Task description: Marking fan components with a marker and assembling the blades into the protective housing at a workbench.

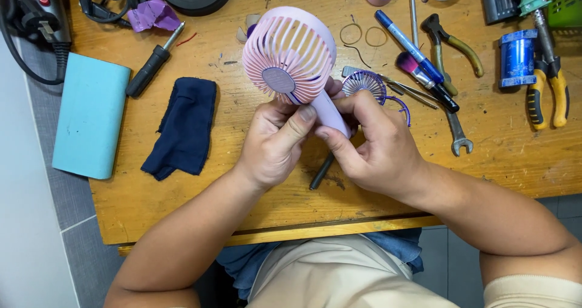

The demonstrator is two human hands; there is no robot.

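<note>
Both hands' fingers [303, 117] closed, gripping pink fan [291, 56]

So it's a little pink handheld fan [291, 56], round head with a slatted grille and a flat grey-lilac oval badge in the middle, on a pale lilac handle. It's held up above the wooden workbench [242, 180], around the middle of it, head tilted up-left and grille facing up, handle slanting down-right. The handle's lower part is mostly hidden, so I can't see its end.
</note>
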